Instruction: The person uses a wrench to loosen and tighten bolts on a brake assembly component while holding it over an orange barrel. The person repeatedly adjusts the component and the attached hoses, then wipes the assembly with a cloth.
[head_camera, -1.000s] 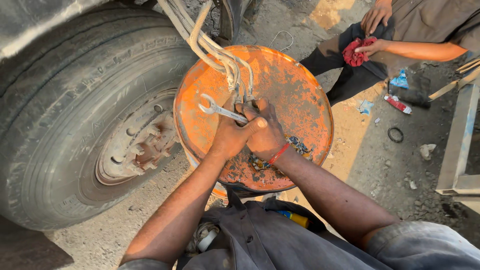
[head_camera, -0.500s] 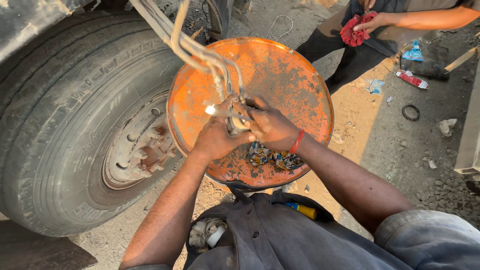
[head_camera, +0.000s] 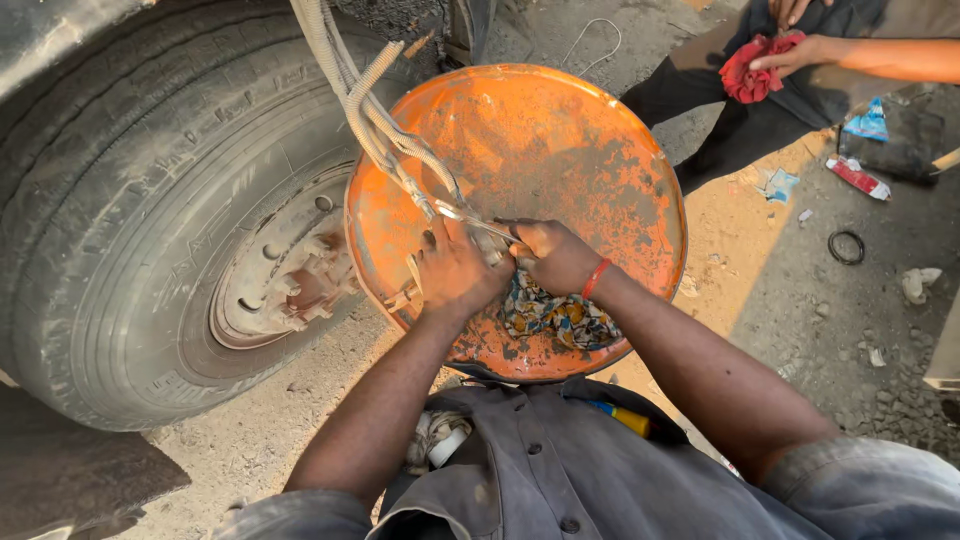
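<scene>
A rusty orange drum top (head_camera: 560, 140) sits in front of me. Over it my left hand (head_camera: 455, 272) grips a fitting at the end of a bundle of grey hoses (head_camera: 365, 110) that hangs down from above. My right hand (head_camera: 550, 255) is closed on a metal wrench (head_camera: 470, 217) whose shaft runs to that fitting. The two hands touch each other. A patterned rag (head_camera: 555, 315) lies on the drum just below them.
A large truck tyre and wheel hub (head_camera: 200, 250) stand at the left. Another person crouches at the upper right with a red cloth (head_camera: 750, 68) in hand. A rubber ring (head_camera: 846, 246) and litter lie on the gravel at the right. A yellow-handled tool (head_camera: 625, 418) pokes from my clothing.
The wrench, held out to the left a second ago, now lies nearly level at the fitting. Both hands have stayed together at the hose ends. The view has shifted a little.
</scene>
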